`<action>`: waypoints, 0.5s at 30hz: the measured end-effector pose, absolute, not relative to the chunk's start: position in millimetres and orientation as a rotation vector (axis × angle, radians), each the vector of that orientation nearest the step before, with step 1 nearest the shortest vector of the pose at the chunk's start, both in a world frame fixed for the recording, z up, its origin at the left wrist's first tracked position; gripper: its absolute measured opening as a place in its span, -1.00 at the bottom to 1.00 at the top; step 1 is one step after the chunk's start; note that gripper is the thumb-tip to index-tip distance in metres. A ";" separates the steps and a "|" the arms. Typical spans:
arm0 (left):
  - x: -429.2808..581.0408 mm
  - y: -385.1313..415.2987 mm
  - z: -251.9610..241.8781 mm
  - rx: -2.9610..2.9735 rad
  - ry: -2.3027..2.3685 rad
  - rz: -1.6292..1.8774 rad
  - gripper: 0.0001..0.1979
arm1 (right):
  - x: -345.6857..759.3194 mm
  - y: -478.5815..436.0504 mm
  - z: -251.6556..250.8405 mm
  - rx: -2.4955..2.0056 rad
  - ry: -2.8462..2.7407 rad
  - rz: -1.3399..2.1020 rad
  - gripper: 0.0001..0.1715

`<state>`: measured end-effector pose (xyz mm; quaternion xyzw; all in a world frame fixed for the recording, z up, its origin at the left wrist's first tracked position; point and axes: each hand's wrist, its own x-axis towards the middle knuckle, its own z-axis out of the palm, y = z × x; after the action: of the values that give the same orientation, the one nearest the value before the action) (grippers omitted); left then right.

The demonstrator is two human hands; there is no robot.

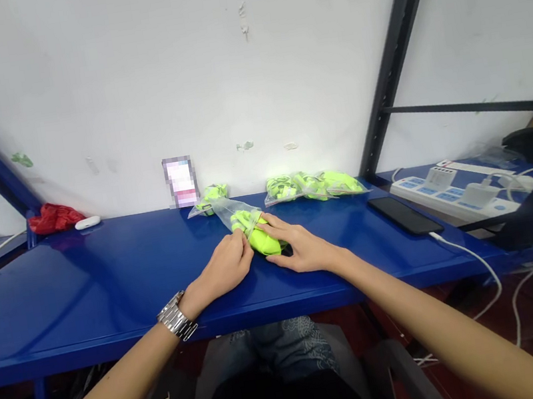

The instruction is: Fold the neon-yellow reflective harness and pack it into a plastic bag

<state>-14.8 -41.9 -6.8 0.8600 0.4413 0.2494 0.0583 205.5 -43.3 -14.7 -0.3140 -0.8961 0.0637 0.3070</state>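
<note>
Head view, middle of the frame: neon-yellow bundle (267,242), at least partly inside a clear plastic bag (226,210), loose end toward the upper left, between both hands over the blue worktop (106,272). Left hand (229,259) nearly fisted, thumb and fingers pinched at the left edge of the bagged bundle; cannot tell whether on plastic alone or fabric as well. Right hand (301,246) half open, curved round the right side, holding the bundle between fingers above and thumb below. On the left wrist, a silver metal-band watch (177,317).

Just behind, left of centre, another bagged yellow bundle (214,194), near an upright pixelated screen (181,182) close to the white wall (307,71). Right of centre, along the back edge, a row of bagged yellow bundles (312,185), side by side. Farther right, a dark phone (404,215) lying flat, white cable (472,254) at its near end; beyond, a white power strip (453,197) with plugs. Far left, at the back, crumpled red cloth (54,217), with a small white rounded object (88,222) just beside it.
</note>
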 end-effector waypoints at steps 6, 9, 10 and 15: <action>-32.5 -40.7 -3.9 2.625 1.319 0.608 -0.84 | 211.7 -34.3 -9.1 -0.834 -2.099 0.234 0.12; -37.8 -39.5 1.9 2.590 1.269 0.559 -0.84 | 211.8 -23.9 -2.8 -0.990 -2.151 0.441 0.40; -39.0 -38.9 3.5 2.587 1.256 0.549 -0.83 | 210.1 -20.4 -1.4 -1.018 -2.175 0.546 0.40; -42.5 -36.2 6.7 2.632 1.354 0.518 -0.82 | 191.9 -11.2 -1.4 -0.888 -2.108 0.877 0.10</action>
<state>-42.5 -36.2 6.7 0.8738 0.4496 0.1721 0.0683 191.9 -11.2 -1.4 -0.3409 -0.8094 0.3369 0.3392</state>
